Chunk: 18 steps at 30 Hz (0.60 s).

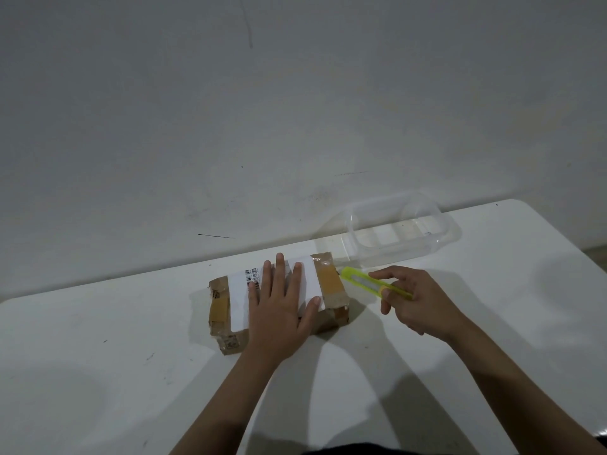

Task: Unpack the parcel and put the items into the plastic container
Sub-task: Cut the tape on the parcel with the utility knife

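A big white table (98, 372) fills the bottom of the view, with a plain grey wall (230, 110) behind it.

At the back right of the table sits the clear plastic box (440, 239). It has no lid on and looks like it has nothing in it. It is see-through and thin, so it is likely light and may slide if bumped.

The parcel (331, 284) is a brown cardboard box in the middle of the table, just in front of the clear box and a little to its left. It is taped shut with brown tape and has a white paper label (239, 300) on top. Its corners look dented, so the cardboard is probably a bit soft, and pressing hard could squash it. It looks small enough to be light.

The left hand (279, 310) lies flat on top of the parcel, fingers straight and spread, pressing down to keep it from moving. That flat top is a good place to hold it.

The right hand (417, 303) grips a small yellow-green cutter (364, 281). Its tip is close to the right end of the parcel, near the tape. I cannot see if the blade is out. The blade should cut only the tape, not deep, so the things inside stay safe.
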### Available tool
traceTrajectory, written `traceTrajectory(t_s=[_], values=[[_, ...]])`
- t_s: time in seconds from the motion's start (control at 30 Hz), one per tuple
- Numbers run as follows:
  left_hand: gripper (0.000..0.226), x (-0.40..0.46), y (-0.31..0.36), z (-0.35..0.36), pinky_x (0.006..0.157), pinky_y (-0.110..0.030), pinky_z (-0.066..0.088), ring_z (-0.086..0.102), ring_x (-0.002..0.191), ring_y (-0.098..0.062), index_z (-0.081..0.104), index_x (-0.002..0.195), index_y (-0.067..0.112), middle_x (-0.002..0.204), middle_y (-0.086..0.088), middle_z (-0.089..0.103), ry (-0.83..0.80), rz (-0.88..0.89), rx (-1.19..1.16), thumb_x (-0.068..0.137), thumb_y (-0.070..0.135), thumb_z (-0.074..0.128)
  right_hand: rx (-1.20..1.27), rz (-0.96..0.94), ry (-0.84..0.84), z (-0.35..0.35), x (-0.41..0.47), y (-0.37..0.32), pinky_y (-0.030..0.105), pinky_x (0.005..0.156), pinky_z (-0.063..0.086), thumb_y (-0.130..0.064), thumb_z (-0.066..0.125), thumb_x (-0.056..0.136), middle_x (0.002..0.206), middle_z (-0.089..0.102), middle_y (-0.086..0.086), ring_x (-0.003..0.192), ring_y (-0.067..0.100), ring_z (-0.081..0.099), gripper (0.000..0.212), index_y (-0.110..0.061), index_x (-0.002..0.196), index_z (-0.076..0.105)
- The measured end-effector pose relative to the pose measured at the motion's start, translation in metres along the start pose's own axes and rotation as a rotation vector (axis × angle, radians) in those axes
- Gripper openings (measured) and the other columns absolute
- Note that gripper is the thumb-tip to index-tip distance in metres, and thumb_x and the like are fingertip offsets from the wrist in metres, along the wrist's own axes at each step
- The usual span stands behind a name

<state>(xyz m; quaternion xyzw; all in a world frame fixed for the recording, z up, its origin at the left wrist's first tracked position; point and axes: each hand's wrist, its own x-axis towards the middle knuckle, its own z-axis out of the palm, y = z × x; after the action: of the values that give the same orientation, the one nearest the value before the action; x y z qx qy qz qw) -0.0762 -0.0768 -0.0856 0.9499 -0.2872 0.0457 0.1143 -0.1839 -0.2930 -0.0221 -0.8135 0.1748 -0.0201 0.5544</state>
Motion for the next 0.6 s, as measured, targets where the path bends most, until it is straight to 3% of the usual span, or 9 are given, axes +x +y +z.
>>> traceTrajectory(t_s=[0.4,0.6], values=[[0.076,0.002,0.000,-0.003,0.112,-0.056,0.006,-0.006,0.145,-0.030,0.012,0.150,0.023,0.158,-0.006,-0.004,-0.046,-0.011,0.022,0.087,0.065,0.002,-0.042,0.034,-0.035,-0.003,-0.006,0.001,0.019,0.035,0.033,-0.006,0.053,0.089,0.063,0.066,0.006,0.030,0.009,0.035,0.028,-0.023,0.110,0.062],[0.074,0.003,0.000,-0.001,0.110,-0.053,0.004,-0.004,0.144,-0.031,0.014,0.150,0.021,0.158,-0.008,-0.001,-0.036,0.006,0.037,0.090,0.063,0.007,0.038,0.073,-0.015,-0.003,-0.016,0.012,0.019,0.034,0.033,-0.003,0.052,0.088,0.060,0.067,0.005,0.030,0.016,0.033,0.030,-0.025,0.103,0.065]])
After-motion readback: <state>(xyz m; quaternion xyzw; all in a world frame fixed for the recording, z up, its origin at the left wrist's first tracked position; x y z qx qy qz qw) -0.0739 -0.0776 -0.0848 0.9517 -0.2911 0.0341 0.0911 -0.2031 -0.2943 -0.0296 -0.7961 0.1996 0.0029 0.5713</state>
